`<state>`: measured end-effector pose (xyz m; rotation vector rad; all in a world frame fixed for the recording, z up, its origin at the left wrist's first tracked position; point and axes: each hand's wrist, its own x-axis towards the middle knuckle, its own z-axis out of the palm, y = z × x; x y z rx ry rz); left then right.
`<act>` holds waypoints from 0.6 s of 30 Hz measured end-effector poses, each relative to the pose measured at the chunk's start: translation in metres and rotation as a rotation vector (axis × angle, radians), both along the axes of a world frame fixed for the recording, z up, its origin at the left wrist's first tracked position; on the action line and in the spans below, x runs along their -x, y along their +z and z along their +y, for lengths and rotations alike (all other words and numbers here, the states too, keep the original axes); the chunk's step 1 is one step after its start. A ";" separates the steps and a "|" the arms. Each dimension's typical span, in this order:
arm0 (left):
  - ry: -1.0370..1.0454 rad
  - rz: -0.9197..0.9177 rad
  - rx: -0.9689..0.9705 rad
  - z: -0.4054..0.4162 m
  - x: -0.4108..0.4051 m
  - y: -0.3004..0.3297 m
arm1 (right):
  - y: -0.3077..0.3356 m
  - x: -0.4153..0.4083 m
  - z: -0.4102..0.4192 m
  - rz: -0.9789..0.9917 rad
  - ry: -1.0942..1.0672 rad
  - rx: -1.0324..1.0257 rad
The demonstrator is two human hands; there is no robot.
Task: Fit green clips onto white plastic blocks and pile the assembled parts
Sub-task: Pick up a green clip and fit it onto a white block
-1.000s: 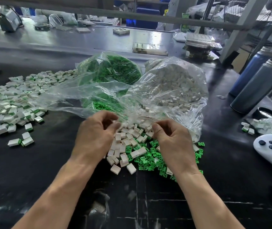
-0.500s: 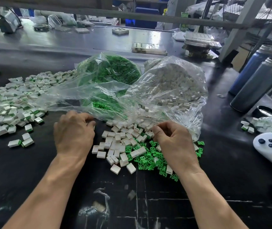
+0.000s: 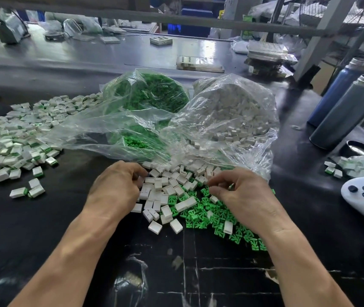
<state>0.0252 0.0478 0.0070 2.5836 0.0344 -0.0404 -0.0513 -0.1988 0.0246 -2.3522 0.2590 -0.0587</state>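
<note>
Sorting through loose blocks point(image 3: 165, 191) and clips point(image 3: 201, 214), the left hand point(image 3: 115, 191) is curled over a block at the heap's edge, the right hand point(image 3: 240, 196) pinched on something small (what, cannot be told). A large finished pile point(image 3: 10, 140) is spread at left; two full bags point(image 3: 227, 120) are left.

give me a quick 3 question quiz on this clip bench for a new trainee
1. True or false: the pile of assembled parts lies to the person's left.
2. The bag of white blocks sits on which side of the bag of green clips: A left, B right?
3. Fill in: the loose green clips lie mostly under the ___ hand.

Key: 1 true; 2 B; 3 right.
</note>
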 end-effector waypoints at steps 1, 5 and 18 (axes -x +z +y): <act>0.004 -0.007 0.001 0.000 0.000 0.000 | 0.000 0.001 -0.001 0.021 0.022 0.011; 0.007 -0.060 0.014 -0.001 0.003 0.003 | -0.002 0.000 0.002 0.019 0.051 0.086; -0.174 -0.081 0.608 -0.018 0.017 0.006 | -0.015 -0.013 0.023 0.036 -0.011 0.309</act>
